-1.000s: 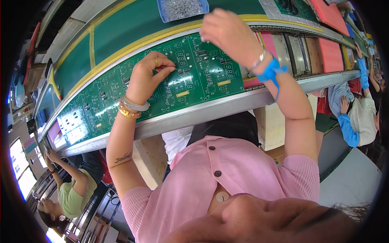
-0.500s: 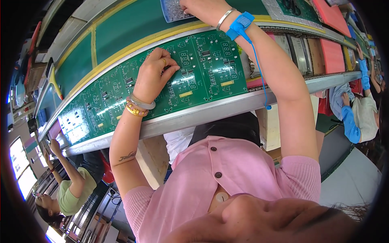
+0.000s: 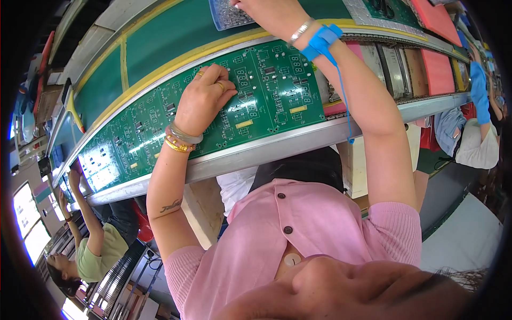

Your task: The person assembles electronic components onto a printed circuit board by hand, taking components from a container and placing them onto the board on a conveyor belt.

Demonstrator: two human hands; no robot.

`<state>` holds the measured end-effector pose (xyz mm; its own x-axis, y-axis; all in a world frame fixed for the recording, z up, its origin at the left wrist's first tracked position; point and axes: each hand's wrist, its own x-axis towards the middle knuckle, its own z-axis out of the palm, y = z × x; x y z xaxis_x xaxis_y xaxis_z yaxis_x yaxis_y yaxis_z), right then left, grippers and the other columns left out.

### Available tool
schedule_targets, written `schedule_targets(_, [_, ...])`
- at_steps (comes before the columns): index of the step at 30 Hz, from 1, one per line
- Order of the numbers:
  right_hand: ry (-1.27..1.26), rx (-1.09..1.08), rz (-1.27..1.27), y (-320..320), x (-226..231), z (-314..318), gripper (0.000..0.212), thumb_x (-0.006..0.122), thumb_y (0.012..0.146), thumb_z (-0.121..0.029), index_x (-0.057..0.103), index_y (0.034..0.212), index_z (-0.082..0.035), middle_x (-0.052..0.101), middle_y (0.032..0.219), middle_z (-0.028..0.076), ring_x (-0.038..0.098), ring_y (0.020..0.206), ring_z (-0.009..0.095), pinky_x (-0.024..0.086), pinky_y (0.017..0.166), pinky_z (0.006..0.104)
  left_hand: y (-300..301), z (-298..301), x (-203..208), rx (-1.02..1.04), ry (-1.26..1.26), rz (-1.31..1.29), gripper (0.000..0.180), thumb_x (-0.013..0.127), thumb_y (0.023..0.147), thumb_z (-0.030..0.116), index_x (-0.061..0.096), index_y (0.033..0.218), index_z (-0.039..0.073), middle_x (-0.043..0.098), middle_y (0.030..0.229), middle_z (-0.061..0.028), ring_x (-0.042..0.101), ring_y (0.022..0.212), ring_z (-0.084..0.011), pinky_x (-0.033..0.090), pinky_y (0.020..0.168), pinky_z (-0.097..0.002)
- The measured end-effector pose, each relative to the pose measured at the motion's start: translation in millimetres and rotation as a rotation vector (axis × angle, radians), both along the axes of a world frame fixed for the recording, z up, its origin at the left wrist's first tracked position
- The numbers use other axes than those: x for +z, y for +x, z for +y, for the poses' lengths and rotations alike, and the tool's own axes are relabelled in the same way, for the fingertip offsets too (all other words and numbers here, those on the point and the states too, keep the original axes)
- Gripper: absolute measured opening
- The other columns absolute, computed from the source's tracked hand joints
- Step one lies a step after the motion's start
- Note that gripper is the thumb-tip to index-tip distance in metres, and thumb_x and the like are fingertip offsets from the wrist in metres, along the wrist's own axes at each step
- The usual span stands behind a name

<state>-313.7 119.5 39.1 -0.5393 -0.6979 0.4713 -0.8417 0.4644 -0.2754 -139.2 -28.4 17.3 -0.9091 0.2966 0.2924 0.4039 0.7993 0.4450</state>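
Note:
A long green circuit board (image 3: 277, 90) lies on the metal rail of a conveyor line in front of me. My left hand (image 3: 202, 98) rests on the board's middle, fingers curled down against its small display parts. My right hand (image 3: 266, 13) reaches far up over the green belt to a clear tray of small parts (image 3: 229, 15); its fingertips lie at the frame's top edge, so what they hold is hidden. A blue wrist strap (image 3: 321, 41) with a cord hangs from my right wrist.
The green belt with yellow stripes (image 3: 160, 48) runs behind the board. Pink and red trays (image 3: 437, 69) sit at the right along the rail. A person in a green shirt (image 3: 96, 250) works at lower left; another person in blue sleeves (image 3: 480, 96) sits at the right.
My right hand has risen from the board's far edge up to the clear parts tray. My left hand stayed on the board, shifting slightly.

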Motion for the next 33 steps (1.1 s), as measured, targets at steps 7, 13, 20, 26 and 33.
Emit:
schedule_targets(7, [-0.156,0.154,-0.146,45.2,-3.3,67.1,0.010,0.062,0.082,-0.011,0.064,0.091,-0.008,0.063,0.087,0.007,0.059,0.083,0.027,0.048,0.072,0.0366,0.0,-3.0,7.1,0.042,0.070,-0.029,0.015,0.073,0.071,0.010,0.067,0.084,0.005,0.057,0.087,-0.0078,0.058,0.082,-0.0258,0.049,0.072,-0.0358])
schedule_targets(13, [-0.083,0.128,-0.447,70.2,-16.8,107.6,0.008,0.063,0.082,-0.010,0.066,0.089,-0.008,0.065,0.086,0.007,0.061,0.083,0.027,0.049,0.073,0.0365,-64.4,-7.4,32.6,0.050,-0.117,0.214,0.008,0.068,0.079,0.011,0.067,0.083,0.005,0.062,0.087,-0.0070,0.062,0.079,-0.0276,0.050,0.069,-0.0367])
schedule_targets(20, [-0.045,0.169,-0.328,70.4,-27.9,108.4,0.010,0.069,0.075,-0.005,0.065,0.084,-0.005,0.061,0.083,0.006,0.056,0.083,0.024,0.046,0.074,0.0342,-139.6,-2.5,9.1,0.084,-0.662,0.179,0.011,0.056,0.077,0.011,0.066,0.078,0.008,0.061,0.081,-0.0101,0.059,0.086,-0.0266,0.050,0.074,-0.0364])
schedule_targets(26, [-0.049,0.154,-0.274,69.5,-33.9,107.2,0.008,0.070,0.072,-0.008,0.065,0.077,-0.005,0.056,0.080,0.004,0.051,0.081,0.025,0.046,0.073,0.0352,-142.6,-5.4,-3.9,0.140,-0.688,0.185,0.011,0.056,0.077,0.010,0.066,0.076,0.009,0.061,0.079,-0.0098,0.060,0.086,-0.0258,0.050,0.075,-0.0360])
schedule_targets(33, [-0.011,0.142,-0.212,70.6,-36.6,107.0,0.009,0.071,0.072,-0.010,0.063,0.075,-0.006,0.055,0.079,0.004,0.051,0.080,0.024,0.045,0.072,0.0350,-139.1,1.4,-3.2,0.192,-0.713,0.183,0.009,0.056,0.076,0.010,0.065,0.074,0.009,0.061,0.079,-0.0089,0.060,0.084,-0.0244,0.050,0.073,-0.0348])
